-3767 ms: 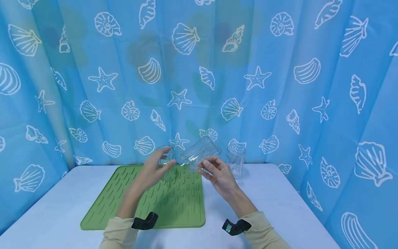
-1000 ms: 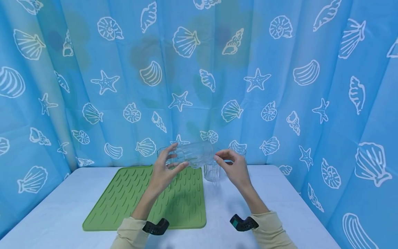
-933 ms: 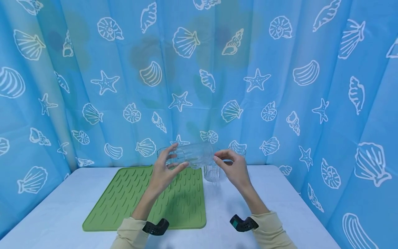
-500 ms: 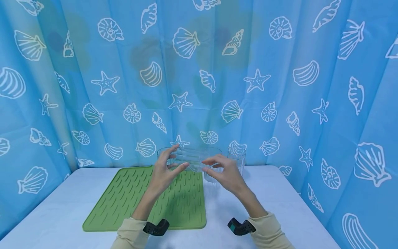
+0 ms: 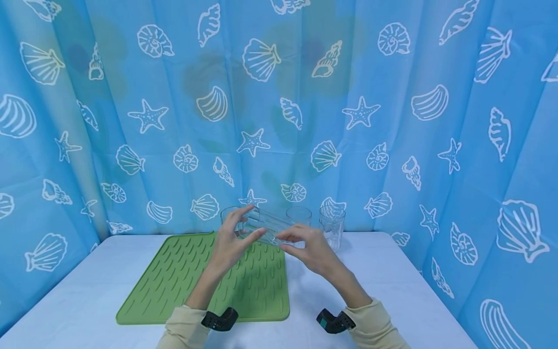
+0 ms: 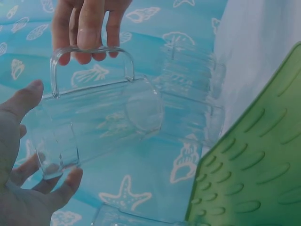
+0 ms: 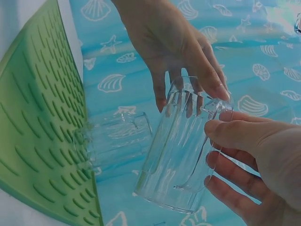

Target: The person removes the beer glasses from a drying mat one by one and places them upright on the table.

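Observation:
A clear glass mug [image 5: 268,225] is held tilted in the air between both hands, over the far right part of the green mat. My left hand [image 5: 228,240] grips one end of it, thumb on one side and fingers on the other, as the left wrist view shows. In that view the mug's looped handle [image 6: 54,73] points towards my right hand [image 6: 91,23], whose fingers hook over it. The right wrist view has the right thumb [image 7: 225,132] pressed on the handle. Whether the left hand's end is base or mouth, I cannot tell.
A green ridged mat [image 5: 174,281] lies on the white table [image 5: 340,300]. One clear glass [image 5: 228,213] stands behind my left hand, and two more, a nearer-centre glass [image 5: 299,215] and a right-hand glass [image 5: 332,228], stand beyond the right hand. A blue shell-print curtain [image 5: 279,145] hangs behind.
Over the last second my right hand has moved left and slightly down, and the mug has turned so its right end tips lower. Earlier still, my left fingers were spread; now they grip the mug.

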The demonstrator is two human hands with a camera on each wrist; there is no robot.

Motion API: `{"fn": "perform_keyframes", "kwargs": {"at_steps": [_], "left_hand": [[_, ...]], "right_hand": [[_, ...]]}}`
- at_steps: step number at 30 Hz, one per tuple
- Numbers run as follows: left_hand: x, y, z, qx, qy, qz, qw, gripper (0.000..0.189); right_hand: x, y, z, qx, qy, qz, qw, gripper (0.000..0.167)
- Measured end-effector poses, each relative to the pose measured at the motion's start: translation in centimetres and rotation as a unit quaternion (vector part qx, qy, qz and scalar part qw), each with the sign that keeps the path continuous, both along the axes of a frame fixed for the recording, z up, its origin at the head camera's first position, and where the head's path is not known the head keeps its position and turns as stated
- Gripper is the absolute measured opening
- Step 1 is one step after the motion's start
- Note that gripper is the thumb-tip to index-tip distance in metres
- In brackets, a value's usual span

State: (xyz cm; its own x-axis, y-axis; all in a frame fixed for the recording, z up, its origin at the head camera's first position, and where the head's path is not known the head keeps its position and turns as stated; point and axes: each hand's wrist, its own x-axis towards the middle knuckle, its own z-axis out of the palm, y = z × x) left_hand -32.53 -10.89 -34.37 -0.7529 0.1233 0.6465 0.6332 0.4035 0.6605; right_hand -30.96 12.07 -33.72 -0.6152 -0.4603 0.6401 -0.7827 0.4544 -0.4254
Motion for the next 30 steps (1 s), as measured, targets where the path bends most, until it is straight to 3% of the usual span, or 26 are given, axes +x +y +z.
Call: {"fn": "perform_keyframes", "kwargs": {"at_steps": [9, 21, 30], "left_hand": [[0.1, 0.0, 0.0, -0.009, 0.01, 0.01, 0.9999, 0.065], [0.1, -0.1, 0.1, -0.043, -0.028, 0.02, 0.9985, 0.076], [-0.1, -1.2, -0.1, -0.079, -0.036, -0.004, 0.9962, 0.079]], "right_hand": [[0.1, -0.2, -0.2, 0.015, -0.006, 0.015, 0.9998, 0.02], [-0.1, -0.2, -0.5, 0.009, -0.024, 0.037, 0.999, 0.015], [-0.5, -0.8, -1.3, -0.008, -0.04, 0.077, 0.9962, 0.014]]}}
